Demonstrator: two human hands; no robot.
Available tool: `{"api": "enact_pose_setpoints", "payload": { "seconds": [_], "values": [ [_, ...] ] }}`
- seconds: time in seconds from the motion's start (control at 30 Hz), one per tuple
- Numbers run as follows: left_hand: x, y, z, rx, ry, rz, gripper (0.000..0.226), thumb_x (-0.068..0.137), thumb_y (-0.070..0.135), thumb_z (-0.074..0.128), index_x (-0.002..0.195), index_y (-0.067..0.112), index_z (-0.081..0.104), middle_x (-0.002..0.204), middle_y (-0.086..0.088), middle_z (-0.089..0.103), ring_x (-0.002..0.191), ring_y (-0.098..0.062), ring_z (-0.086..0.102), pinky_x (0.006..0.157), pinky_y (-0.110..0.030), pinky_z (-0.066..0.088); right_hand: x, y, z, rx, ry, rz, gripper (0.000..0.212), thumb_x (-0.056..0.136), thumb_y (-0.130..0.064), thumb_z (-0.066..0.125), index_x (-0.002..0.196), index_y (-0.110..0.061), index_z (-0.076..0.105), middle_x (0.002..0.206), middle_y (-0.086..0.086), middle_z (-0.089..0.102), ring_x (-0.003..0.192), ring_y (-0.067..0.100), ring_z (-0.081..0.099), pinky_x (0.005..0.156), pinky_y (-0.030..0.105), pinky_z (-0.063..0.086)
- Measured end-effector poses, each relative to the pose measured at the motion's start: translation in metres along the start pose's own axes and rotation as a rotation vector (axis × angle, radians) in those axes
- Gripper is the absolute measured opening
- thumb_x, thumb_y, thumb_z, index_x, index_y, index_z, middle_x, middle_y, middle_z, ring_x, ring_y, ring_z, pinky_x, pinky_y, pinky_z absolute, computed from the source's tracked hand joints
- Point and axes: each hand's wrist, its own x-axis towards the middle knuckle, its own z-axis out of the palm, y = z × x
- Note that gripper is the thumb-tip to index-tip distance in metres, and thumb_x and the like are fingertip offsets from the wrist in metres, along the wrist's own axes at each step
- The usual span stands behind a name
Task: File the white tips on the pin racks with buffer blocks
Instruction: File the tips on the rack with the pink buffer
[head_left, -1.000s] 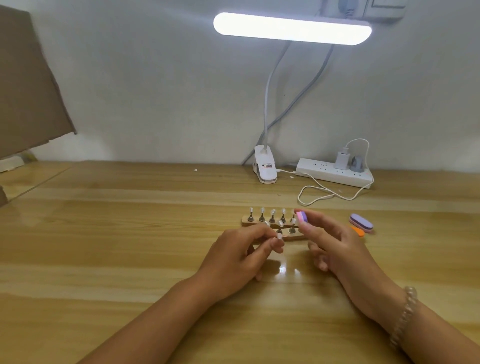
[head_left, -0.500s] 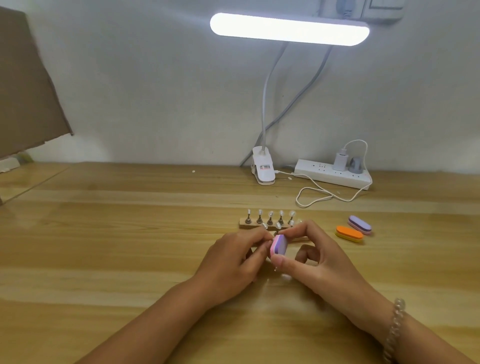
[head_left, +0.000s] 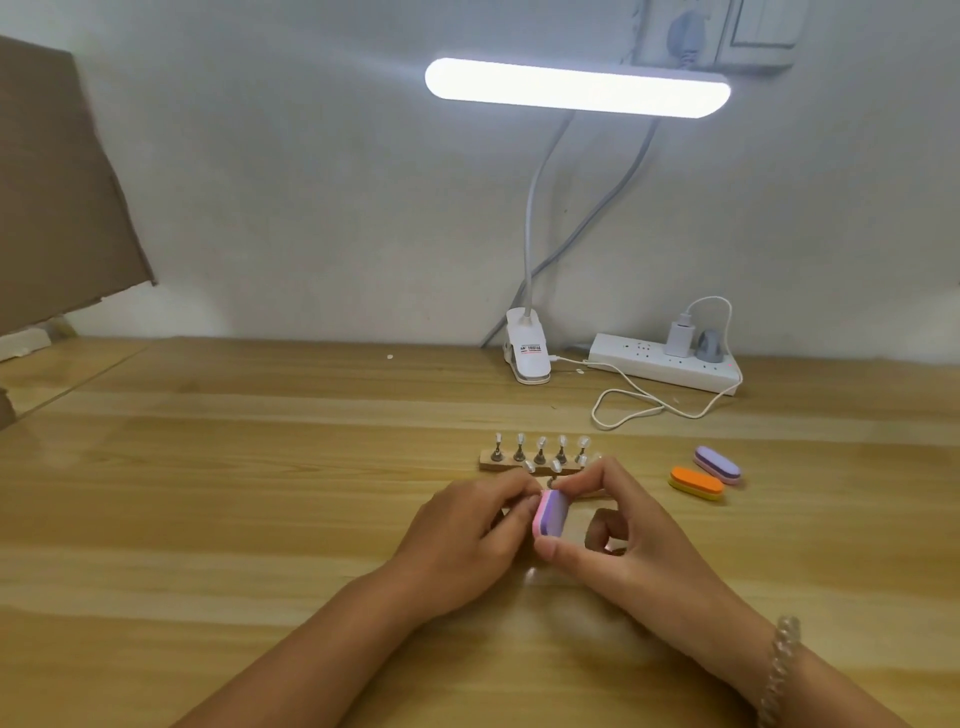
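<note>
R hand (head_left: 623, 530) pinches pink/purple buffer block (head_left: 551, 512) near pin rack (head_left: 491, 461); L hand (head_left: 462, 530) curled, grip can't tell.

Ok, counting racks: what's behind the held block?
White tips of a nearer rack peek out; its base covered by left hand and right hand. Second rack stands farther back.

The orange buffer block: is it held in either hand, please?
No, the orange buffer block lies on the wooden table beside the purple block.
</note>
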Motion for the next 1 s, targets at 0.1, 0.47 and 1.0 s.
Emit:
{"api": "enact_pose_setpoints", "payload": {
  "seconds": [0.1, 0.47, 1.0],
  "values": [
    [-0.001, 0.002, 0.001, 0.055, -0.034, 0.021, 0.016, 0.092, 0.038, 0.041, 0.081, 0.036, 0.052, 0.077, 0.018, 0.06, 0.072, -0.007, 0.055, 0.067, -0.037, 0.047, 0.004, -0.001, -0.002, 0.037, 0.061, 0.059, 0.031, 0.078, -0.027, 0.081, 0.099, -0.028, 0.058, 0.074, -0.012, 0.065, 0.055, 0.008, 0.049, 0.05, 0.019, 0.04],
    [-0.003, 0.001, 0.002, 0.076, -0.071, 0.001, 0.016, 0.092, 0.039, 0.039, 0.08, 0.042, 0.049, 0.077, 0.019, 0.058, 0.072, -0.006, 0.052, 0.068, -0.036, 0.045, 0.003, 0.0, -0.002, 0.005, 0.033, 0.027, 0.032, 0.08, -0.024, 0.08, 0.102, -0.024, 0.057, 0.076, -0.018, 0.06, 0.054, 0.006, 0.049, 0.052, 0.015, 0.039],
    [0.002, -0.002, -0.002, -0.26, -0.047, -0.041, 0.019, 0.102, 0.019, 0.051, 0.091, 0.026, 0.066, 0.093, 0.013, 0.073, 0.054, -0.008, 0.061, 0.063, -0.03, 0.053, 0.01, -0.001, -0.01, 0.289, 0.12, 0.189, 0.043, 0.061, -0.051, 0.077, 0.096, -0.032, 0.063, 0.099, -0.012, 0.068, 0.052, 0.0, 0.048, 0.044, 0.016, 0.035]
  ]
}}
